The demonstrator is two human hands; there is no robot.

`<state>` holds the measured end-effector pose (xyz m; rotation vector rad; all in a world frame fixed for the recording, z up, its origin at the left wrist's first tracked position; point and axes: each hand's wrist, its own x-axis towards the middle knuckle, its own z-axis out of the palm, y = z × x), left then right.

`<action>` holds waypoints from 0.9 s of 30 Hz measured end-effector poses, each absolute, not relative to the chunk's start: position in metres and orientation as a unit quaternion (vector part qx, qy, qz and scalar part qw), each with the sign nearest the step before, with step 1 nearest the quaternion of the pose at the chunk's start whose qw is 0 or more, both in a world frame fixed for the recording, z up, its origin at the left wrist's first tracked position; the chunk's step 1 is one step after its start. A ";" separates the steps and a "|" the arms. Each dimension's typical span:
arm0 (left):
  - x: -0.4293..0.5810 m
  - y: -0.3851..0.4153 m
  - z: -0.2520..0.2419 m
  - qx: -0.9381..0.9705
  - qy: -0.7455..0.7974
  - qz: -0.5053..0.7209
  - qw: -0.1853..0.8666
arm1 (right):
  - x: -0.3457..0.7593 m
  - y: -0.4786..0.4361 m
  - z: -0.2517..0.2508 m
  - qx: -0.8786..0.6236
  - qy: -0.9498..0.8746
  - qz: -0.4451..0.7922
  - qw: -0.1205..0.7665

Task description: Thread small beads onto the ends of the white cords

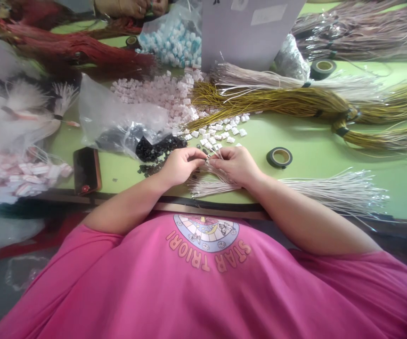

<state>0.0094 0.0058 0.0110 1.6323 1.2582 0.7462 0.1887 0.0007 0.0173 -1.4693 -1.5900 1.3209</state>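
Observation:
Over the near edge of the table, my left hand [181,165] and my right hand [238,165] meet fingertip to fingertip. My right thumb and fingers pinch thin white wires, whose ends poke up above the knuckles. My left hand is closed in a pinch at the wire tips; what lies between its fingers is too small to make out. Under my right wrist runs a bundle of white wires [334,190], spreading out to the right. Small white plastic connectors [212,136] lie just beyond my fingertips. A pile of small black pieces [159,148] sits beside my left hand.
A phone [86,170] lies left. Black tape rolls [279,157] and yellow wire bundles [295,101] are at right. A clear plastic bag [118,115] and a grey box [249,35] stand beyond. Another person's hands [133,7] are at the far side.

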 end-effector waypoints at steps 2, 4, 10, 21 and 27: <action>0.006 0.007 0.013 0.668 0.520 0.307 0.434 | 0.191 0.002 0.018 -0.560 -0.592 0.486 0.315; 0.002 0.008 0.017 0.644 0.533 0.323 0.443 | 0.193 0.003 0.018 -0.561 -0.585 0.481 0.334; -0.008 0.011 0.031 0.449 0.442 0.348 0.694 | 0.193 0.001 0.020 -0.557 -0.564 0.496 0.354; 0.000 0.009 0.021 0.364 0.404 0.295 0.785 | 0.190 -0.002 0.025 -0.535 -0.567 0.539 0.319; -0.003 0.011 0.024 0.335 0.406 0.293 0.798 | 0.191 -0.002 0.022 -0.529 -0.585 0.525 0.320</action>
